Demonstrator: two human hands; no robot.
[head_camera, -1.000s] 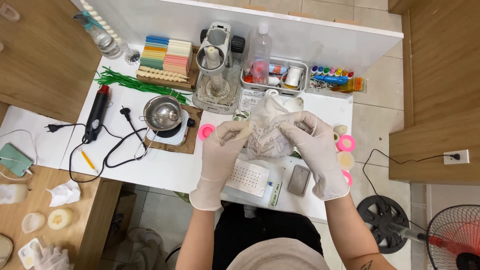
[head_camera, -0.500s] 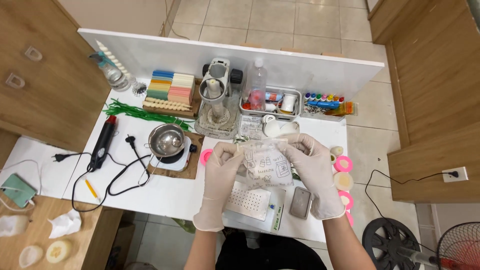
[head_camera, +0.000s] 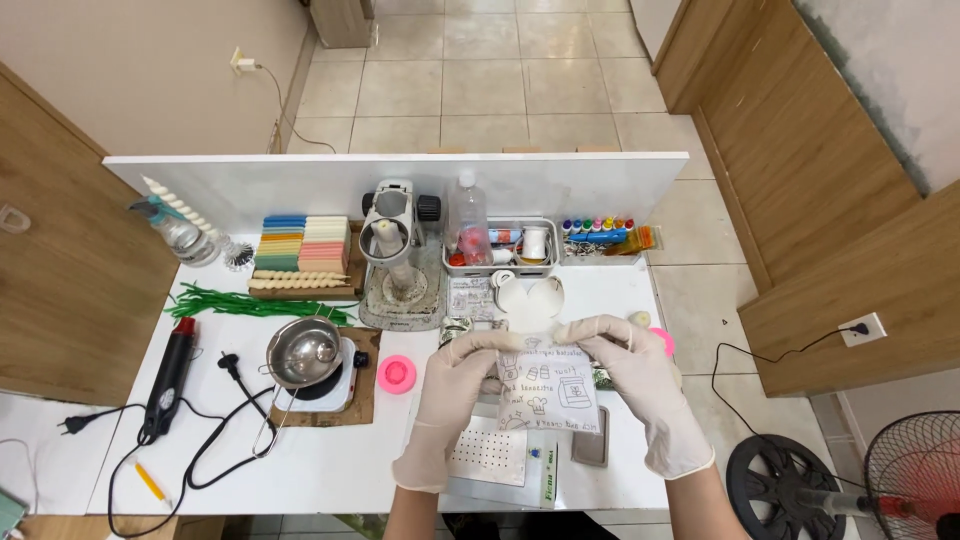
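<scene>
Both my hands wear pale latex gloves and hold up a clear printed plastic bag (head_camera: 551, 392) by its top edge over the white table (head_camera: 330, 460). My left hand (head_camera: 449, 400) pinches the bag's upper left corner. My right hand (head_camera: 640, 385) pinches the upper right corner. The bag hangs flat, with small drawings printed on it. Under it lie a white perforated mould (head_camera: 487, 452) and a grey phone-like slab (head_camera: 589, 437).
A metal pot on a small hot plate (head_camera: 306, 360), a pink round mould (head_camera: 397, 374), a black heat gun with cords (head_camera: 168, 375), green strips (head_camera: 250, 305), coloured wax blocks (head_camera: 300, 243), a bottle (head_camera: 467, 212) and a tray of small jars (head_camera: 512, 246) fill the table. A fan (head_camera: 905, 470) stands at right.
The bag was bunched between my hands; now it is pulled flat and held by its top corners. The view has tilted up, showing more floor beyond the table.
</scene>
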